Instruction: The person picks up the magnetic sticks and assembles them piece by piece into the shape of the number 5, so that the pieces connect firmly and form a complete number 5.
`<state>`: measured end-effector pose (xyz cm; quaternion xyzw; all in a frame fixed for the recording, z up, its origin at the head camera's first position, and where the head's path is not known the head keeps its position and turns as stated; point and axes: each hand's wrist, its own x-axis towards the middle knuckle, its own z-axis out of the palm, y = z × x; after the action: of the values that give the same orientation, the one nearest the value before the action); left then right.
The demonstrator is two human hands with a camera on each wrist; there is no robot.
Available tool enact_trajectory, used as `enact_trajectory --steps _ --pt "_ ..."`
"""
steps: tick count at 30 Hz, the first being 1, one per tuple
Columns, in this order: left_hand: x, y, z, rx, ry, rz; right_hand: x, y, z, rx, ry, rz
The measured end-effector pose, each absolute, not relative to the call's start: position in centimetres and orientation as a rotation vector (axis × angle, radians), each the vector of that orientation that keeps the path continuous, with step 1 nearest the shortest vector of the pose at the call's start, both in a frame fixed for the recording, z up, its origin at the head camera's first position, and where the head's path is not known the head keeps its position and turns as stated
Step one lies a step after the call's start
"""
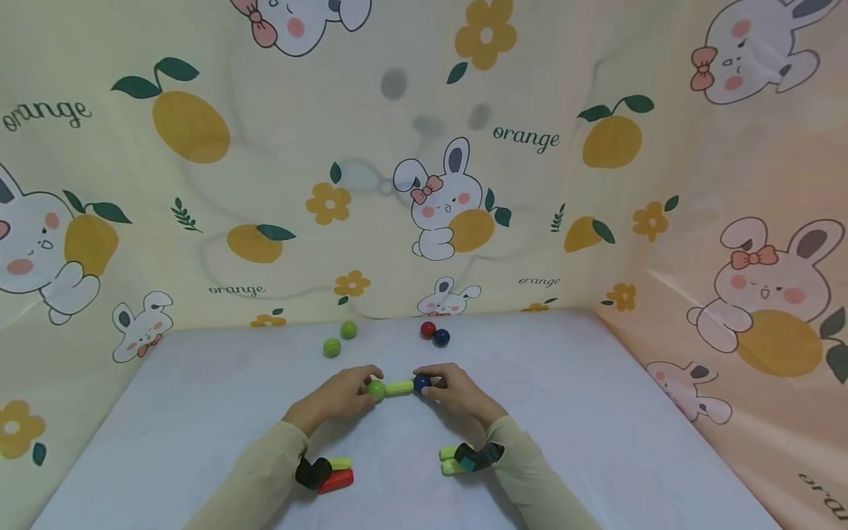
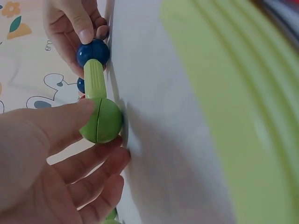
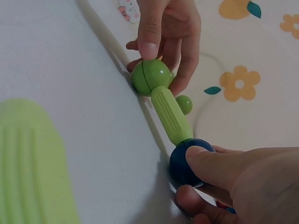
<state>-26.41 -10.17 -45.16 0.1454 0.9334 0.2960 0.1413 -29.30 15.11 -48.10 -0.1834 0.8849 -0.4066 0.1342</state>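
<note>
My left hand (image 1: 341, 394) pinches a green ball (image 1: 375, 390) between thumb and fingers. A ridged light-green rod (image 1: 400, 387) runs from that ball to a dark blue ball (image 1: 422, 383), which my right hand (image 1: 458, 391) pinches at the other end. Ball, rod and ball form one straight piece, held just over or on the white table; which of the two I cannot tell. In the left wrist view the green ball (image 2: 103, 120) is nearest, with a seam round its middle. The right wrist view shows the thumb pressed on the blue ball (image 3: 187, 161).
Behind the hands lie two green balls (image 1: 340, 338) at left, and a red ball (image 1: 428, 330) beside another dark blue ball (image 1: 442, 338). Near the left wrist are a red rod (image 1: 336, 481) and a green rod (image 1: 341, 463); two green rods (image 1: 452, 460) lie by the right wrist.
</note>
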Motion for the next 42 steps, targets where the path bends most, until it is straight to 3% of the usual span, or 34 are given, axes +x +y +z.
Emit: enact_trajectory --steps 12,42 --pt "-26.2 -11.4 -45.2 0.38 2.709 0.884 -29.0 15.0 -47.9 -0.534 2.563 -1.2" --pt "-21.8 -17.3 -44.0 0.367 2.731 1.119 -29.0 14.9 -48.0 -0.509 2.577 -1.189"
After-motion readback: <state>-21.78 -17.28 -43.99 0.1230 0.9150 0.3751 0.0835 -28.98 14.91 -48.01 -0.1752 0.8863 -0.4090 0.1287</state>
